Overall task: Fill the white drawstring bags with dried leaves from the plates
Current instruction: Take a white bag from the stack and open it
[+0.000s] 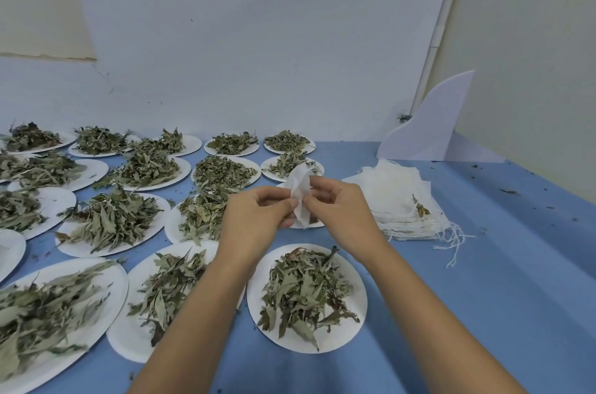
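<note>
Bag pinched between left hand, right hand.

views: just the one, a head cam, so no overlap with anything else
where it sits: on the person's head, at the near side of the blue table
facing: forward and tipped down, across the table to the pale wall at the back
how close: pretty close; both forearms come in from the bottom edge, and the left hand and right hand meet mid-frame on a white bag
lens: wide-angle; the nearest plate looks big, the far rows look tiny
coverage: plates left and centre, stack of bags right, wall fills the top half
</note>
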`<state>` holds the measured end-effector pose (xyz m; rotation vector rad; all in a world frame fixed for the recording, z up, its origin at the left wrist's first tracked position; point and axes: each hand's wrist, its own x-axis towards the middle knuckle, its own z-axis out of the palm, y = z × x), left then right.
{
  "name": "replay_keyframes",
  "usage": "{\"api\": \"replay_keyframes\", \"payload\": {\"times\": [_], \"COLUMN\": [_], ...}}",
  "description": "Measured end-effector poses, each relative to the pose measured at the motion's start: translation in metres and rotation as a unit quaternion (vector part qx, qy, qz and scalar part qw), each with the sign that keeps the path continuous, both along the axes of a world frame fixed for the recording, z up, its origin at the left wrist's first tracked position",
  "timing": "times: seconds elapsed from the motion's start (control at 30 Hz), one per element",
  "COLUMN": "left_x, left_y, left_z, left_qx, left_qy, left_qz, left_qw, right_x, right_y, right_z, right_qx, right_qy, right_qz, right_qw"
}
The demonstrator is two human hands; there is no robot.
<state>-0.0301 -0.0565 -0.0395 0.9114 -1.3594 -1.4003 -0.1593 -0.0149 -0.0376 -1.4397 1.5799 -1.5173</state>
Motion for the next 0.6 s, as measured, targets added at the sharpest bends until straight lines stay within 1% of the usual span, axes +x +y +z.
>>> {"api": "replay_keyframes", "payload": {"times": [0.03, 0.1, 0.17, 0.23, 0.37, 0.43, 0.5, 0.53, 0.6], "left_x": [-0.001, -0.003, -0.003, -0.003, -0.003, -0.002, 0.000, 0.001, 0.001], "left_y": [0.001, 0.002, 0.003, 0.004, 0.007, 0.009, 0.010, 0.010, 0.010], "left_z": [0.000, 0.001, 0.002, 0.002, -0.002, -0.003, -0.003, -0.002, -0.002], "left_qx": [-0.010, -0.053, -0.108, -0.153, -0.240, -0.281, -0.304, -0.300, -0.268], "left_qy": [-0.007, -0.032, -0.059, -0.097, -0.203, -0.235, -0.247, -0.239, -0.205], "left_qz": [0.012, 0.069, 0.126, 0.144, 0.123, 0.137, 0.176, 0.194, 0.210], "left_qw": [1.000, 0.996, 0.984, 0.973, 0.941, 0.920, 0.903, 0.903, 0.918], "right_x": [0.001, 0.003, 0.006, 0.010, 0.016, 0.014, 0.012, 0.012, 0.012], "right_y": [0.000, -0.002, -0.004, -0.004, -0.004, -0.003, -0.001, 0.000, 0.001], "right_z": [0.000, -0.001, -0.001, -0.002, -0.004, -0.005, -0.004, -0.003, 0.000], "right_qx": [-0.015, -0.032, -0.033, -0.034, -0.055, -0.056, -0.077, -0.093, -0.116], "right_qy": [0.012, 0.030, 0.028, 0.042, 0.169, 0.217, 0.222, 0.221, 0.235], "right_qz": [-0.024, -0.061, -0.075, -0.088, -0.142, -0.159, -0.155, -0.149, -0.138], "right_qw": [1.000, 0.997, 0.996, 0.995, 0.974, 0.961, 0.959, 0.959, 0.955]}}
